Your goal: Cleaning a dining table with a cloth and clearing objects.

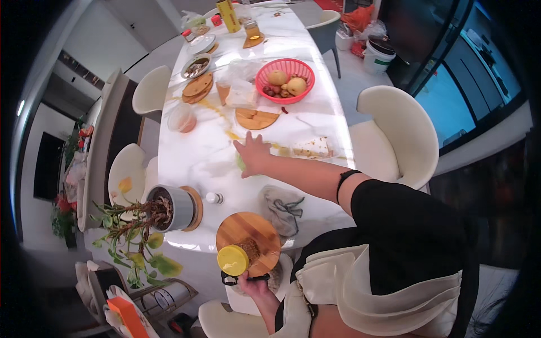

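Note:
My right hand (255,155) is spread palm down on the marble-patterned table, over a light green item (241,162) that it mostly hides. Yellow-brown smears (231,134) run across the tabletop by its fingertips. Below the table's near end, my left hand (252,285) grips the lower edge of a round wooden board (249,224). On the board is a clear jar with brown contents and a yellow lid (233,260). A black-handled thing (229,279) shows beside my left fingers; its hold is unclear. A crumpled grey cloth (281,211) lies between my hands.
A potted plant (179,209) and a small white-capped container (214,197) stand at the near left. Farther up are a half-round wooden trivet (255,118), a pink fruit basket (285,100), a plastic tub (182,118) and a bowl (196,66). Chairs (397,131) flank the table.

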Tool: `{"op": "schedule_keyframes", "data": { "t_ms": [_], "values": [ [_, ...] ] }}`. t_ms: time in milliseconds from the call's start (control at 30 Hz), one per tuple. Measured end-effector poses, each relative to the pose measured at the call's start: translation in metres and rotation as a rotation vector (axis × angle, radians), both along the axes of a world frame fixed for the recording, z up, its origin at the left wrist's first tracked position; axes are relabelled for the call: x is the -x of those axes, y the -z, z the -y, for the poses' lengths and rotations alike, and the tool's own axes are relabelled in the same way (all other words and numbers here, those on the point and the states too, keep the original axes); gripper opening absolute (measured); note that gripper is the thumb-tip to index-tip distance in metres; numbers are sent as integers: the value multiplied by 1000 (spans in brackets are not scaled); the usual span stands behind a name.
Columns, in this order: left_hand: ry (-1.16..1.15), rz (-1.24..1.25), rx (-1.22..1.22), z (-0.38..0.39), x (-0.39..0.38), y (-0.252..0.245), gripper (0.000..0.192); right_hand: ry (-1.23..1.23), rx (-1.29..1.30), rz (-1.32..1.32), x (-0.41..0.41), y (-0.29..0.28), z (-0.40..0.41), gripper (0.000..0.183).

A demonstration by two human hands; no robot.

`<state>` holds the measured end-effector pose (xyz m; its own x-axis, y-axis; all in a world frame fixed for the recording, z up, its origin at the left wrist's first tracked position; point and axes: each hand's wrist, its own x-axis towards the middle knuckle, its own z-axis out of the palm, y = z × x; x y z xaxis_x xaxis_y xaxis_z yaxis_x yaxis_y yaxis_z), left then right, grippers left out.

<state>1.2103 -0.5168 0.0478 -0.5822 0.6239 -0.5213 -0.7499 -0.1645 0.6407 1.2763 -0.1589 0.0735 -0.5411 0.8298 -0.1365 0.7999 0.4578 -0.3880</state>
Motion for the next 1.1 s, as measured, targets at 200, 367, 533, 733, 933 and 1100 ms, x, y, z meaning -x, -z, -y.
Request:
{"op": "schedule_keyframes", "data": {
  "t_ms": [200,367,533,733,933,1100],
  "values": [
    [-28,14,-35,33,22,12,57,-35,-16,-204,4,45,5,93],
    [-109,90,-146,133,19,30,54,82,844,-877,-23,47,75,61],
    [-181,144,-287,244,-34,30,50,117,1673,-1122,-113,41,173,60],
    [-497,23,-396,393,-149,13,46,-100,1782,-956,-123,25,304,73],
    [-922,-102,-329,484,-295,31,49,-450,2033,-448,-72,30,406,74],
    [-1416,-44,-271,549,-416,33,52,-583,2182,-136,-62,33,562,70]
  ]
}}
